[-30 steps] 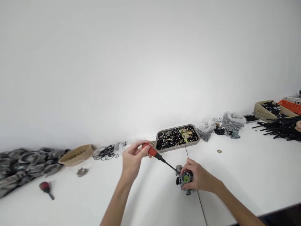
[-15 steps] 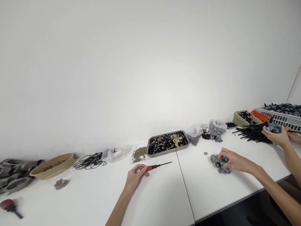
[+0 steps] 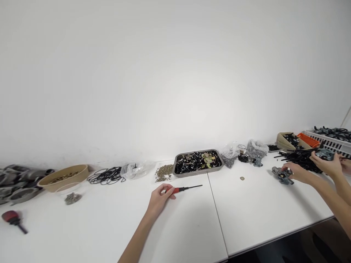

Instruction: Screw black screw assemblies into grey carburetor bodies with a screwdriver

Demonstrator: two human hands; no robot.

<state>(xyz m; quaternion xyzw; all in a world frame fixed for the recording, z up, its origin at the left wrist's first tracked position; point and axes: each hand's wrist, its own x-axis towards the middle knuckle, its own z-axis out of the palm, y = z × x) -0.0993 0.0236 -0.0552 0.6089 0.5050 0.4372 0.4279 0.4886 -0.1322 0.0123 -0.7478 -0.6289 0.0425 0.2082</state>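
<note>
At lower centre of the frame, holds a screwdriver [image 3: 181, 189] in the left hand [image 3: 160, 197], with thumb and fingers drawn narrow around the red handle and the black shank pointing to the right. At right of the frame, grips a grey metal carburetor body [image 3: 280, 175] in the right hand [image 3: 298, 173], with fingers bent close over its right side. Cannot tell about contact between carburetor body and white table [image 3: 186, 226]. Left of the carburetor body and well apart from the screwdriver, a small flat washer [image 3: 242, 178].

Above the screwdriver at frame centre, a shallow tray [image 3: 197, 173] full of black fittings [image 3: 189, 162], with yellowish discs [image 3: 208, 159] in the right half. Just beside the tray's left end, a pile of brass-coloured pellets [image 3: 163, 171]; farther left, a clear plastic bag [image 3: 138, 170], black rubber rings [image 3: 105, 176] and a tan bin [image 3: 71, 181]. At the left edge, grey castings [image 3: 23, 195]; below, a blurred red-handled tool [image 3: 11, 217].

Near the right hand, black hoses [image 3: 300, 157] in a heap, and a co-worker's hands [image 3: 327, 164] around another grey metal part [image 3: 325, 154]. At far right, an orange bin [image 3: 307, 140] and a white crate [image 3: 332, 144].
</note>
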